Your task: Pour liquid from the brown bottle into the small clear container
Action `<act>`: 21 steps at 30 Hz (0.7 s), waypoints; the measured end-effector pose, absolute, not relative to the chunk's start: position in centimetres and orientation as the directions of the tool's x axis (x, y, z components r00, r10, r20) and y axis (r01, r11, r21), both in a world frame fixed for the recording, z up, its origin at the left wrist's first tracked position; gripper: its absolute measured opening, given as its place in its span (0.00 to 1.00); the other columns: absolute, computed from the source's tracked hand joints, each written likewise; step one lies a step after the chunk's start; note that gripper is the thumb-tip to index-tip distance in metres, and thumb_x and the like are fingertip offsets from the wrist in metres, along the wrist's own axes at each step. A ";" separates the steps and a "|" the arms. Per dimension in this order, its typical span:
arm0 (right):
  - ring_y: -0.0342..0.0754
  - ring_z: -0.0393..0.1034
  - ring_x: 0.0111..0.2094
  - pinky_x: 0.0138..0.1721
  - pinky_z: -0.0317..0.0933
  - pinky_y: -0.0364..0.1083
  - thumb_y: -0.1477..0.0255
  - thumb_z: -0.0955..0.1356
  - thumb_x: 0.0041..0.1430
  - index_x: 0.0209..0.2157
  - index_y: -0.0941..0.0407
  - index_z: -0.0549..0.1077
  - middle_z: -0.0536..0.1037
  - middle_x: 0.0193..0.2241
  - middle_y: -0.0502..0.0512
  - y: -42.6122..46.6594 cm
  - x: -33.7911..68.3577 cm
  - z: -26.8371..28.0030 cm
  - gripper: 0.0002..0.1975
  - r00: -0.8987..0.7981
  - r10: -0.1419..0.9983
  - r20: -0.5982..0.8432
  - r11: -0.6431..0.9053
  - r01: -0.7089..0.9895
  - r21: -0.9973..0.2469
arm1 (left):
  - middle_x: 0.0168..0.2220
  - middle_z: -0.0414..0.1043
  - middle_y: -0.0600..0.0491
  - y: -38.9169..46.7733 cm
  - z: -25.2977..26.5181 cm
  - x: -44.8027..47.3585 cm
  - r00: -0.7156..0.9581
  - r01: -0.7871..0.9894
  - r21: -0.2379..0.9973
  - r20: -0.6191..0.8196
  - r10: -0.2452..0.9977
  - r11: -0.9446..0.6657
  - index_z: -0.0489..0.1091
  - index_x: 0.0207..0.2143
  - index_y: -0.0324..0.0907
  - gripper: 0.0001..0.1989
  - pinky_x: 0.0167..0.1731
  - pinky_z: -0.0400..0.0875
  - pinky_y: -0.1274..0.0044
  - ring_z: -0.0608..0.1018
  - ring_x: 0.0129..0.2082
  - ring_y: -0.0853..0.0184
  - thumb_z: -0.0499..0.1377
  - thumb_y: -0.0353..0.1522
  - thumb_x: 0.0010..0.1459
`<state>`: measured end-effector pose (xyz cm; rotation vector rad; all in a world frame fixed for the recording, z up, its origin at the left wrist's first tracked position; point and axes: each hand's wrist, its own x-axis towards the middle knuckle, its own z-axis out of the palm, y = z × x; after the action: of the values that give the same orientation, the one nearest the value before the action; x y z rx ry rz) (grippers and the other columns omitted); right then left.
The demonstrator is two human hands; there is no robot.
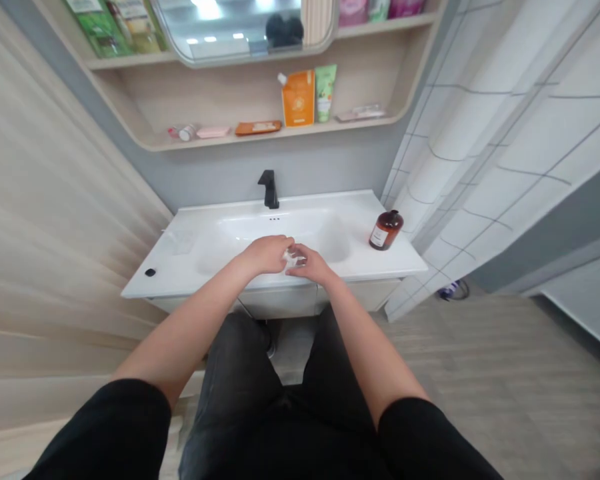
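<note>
Both hands meet over the front edge of the white sink. Between them is a small clear container, see-through with a whitish part; its exact kind is too small to tell. My left hand has its fingers curled over the container's left and upper side. From the right, my right hand wraps its thumb and fingers round the same container. The fingers partly hide it.
A brown bottle with a white label stands on the counter's right. At left lie a small black cap and a clear dish-like item. Behind the basin rises a black faucet. Above, a shelf holds toiletries under a mirror.
</note>
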<state>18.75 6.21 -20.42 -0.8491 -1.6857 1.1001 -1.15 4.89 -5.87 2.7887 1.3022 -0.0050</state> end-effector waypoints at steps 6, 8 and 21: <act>0.58 0.79 0.55 0.52 0.78 0.54 0.56 0.85 0.46 0.59 0.49 0.80 0.81 0.59 0.59 6.2 18.9 -20.4 0.39 -0.346 0.880 0.326 0.373 0.079 -0.924 | 0.53 0.81 0.41 4.7 -6.1 -1.1 0.535 0.836 0.124 0.030 0.844 -0.534 0.76 0.59 0.41 0.20 0.52 0.76 0.65 0.84 0.52 0.50 0.61 0.42 0.71; 0.58 0.78 0.56 0.52 0.78 0.54 0.56 0.85 0.46 0.60 0.49 0.79 0.81 0.60 0.59 6.2 18.9 -20.4 0.39 -0.355 0.874 0.330 0.381 0.081 -0.921 | 0.50 0.82 0.41 4.6 -6.0 -1.0 0.544 0.833 0.121 0.000 0.839 -0.540 0.78 0.54 0.41 0.15 0.53 0.76 0.65 0.84 0.52 0.50 0.58 0.38 0.72; 0.57 0.79 0.53 0.50 0.79 0.54 0.57 0.85 0.45 0.57 0.50 0.80 0.82 0.58 0.59 6.1 18.7 -20.3 0.38 -0.335 0.886 0.320 0.365 0.080 -0.928 | 0.53 0.83 0.39 4.1 -5.9 -0.7 0.538 0.840 0.100 -0.010 0.843 -0.534 0.77 0.58 0.42 0.21 0.52 0.76 0.64 0.85 0.53 0.47 0.64 0.43 0.68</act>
<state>18.75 6.09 -20.28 -0.8655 -1.6955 1.0863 -0.72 4.07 -5.87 2.6722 1.4664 0.0601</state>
